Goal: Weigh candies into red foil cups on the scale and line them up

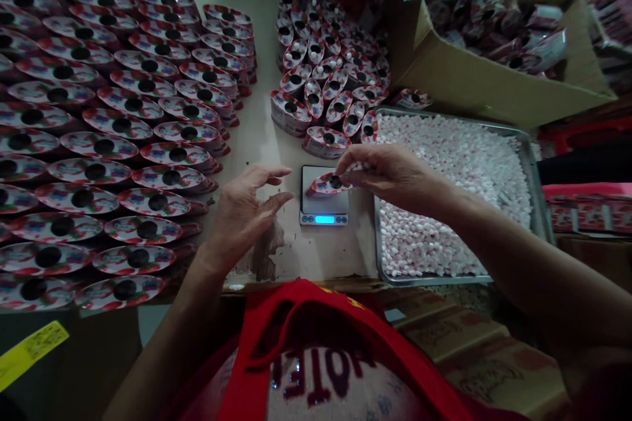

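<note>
A small digital scale [324, 218] with a lit blue display lies in the middle of the table. On its plate stands an oval red-and-white printed packet [326, 184] with a dark round hole in its top. My right hand [382, 171] reaches over the packet's right end, fingers curled around several small white candies [363, 166], fingertips beside the hole. Whether they touch the packet I cannot tell. My left hand [247, 207] is just left of the scale, thumb and fingers apart, holding nothing.
A metal tray [536, 210] heaped with white candies lies right of the scale. Rows of matching packets [103, 145] fill the left side. More packets [338, 105], some topped with candies, stand behind the scale. A cardboard box [474, 79] of packets sits at the back right.
</note>
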